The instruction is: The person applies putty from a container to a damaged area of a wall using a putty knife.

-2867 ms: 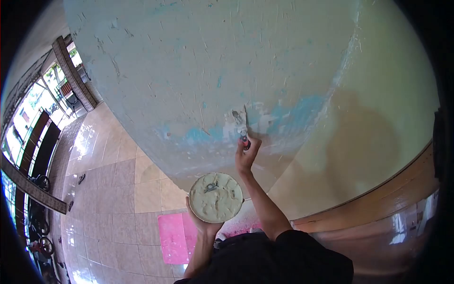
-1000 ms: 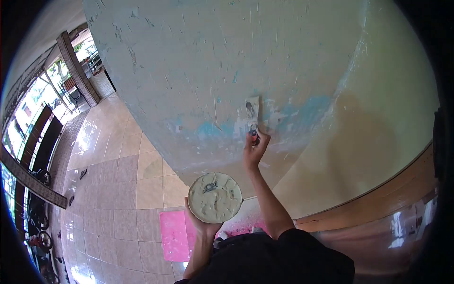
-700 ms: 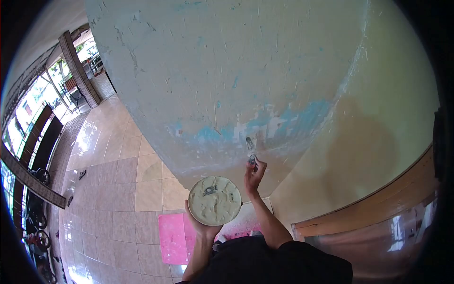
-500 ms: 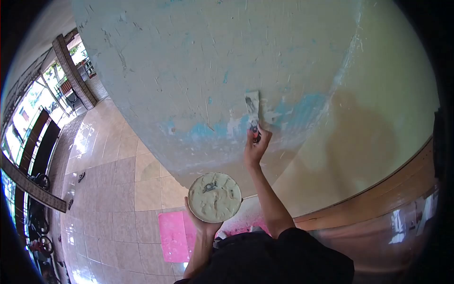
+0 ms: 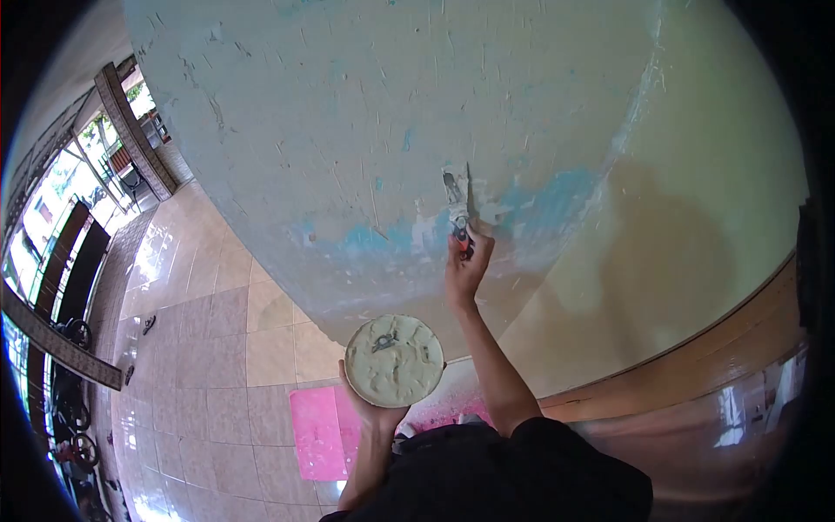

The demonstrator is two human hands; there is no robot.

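My right hand [image 5: 465, 265] grips the red-and-black handle of a putty knife [image 5: 455, 198], its blade pressed on the pale blue-green wall [image 5: 374, 113] at a patch of bright blue paint and white filler [image 5: 496, 209]. My left hand [image 5: 376, 416] holds from beneath a round tub of cream putty [image 5: 394, 360], level, with a small grey smear on its surface. The tub sits below and left of the knife.
A cream wall face [image 5: 696, 226] meets the blue-green one at a corner on the right, above a brown wooden band [image 5: 696, 374]. The tiled floor [image 5: 200, 348] carries a pink sheet [image 5: 317, 435]. Gates and wheeled things [image 5: 74, 383] stand far left.
The putty knife dipped low on the wall, then rose again along the blue patch; its blade now sits turned more edge-on. The tub in my left hand stayed almost still.
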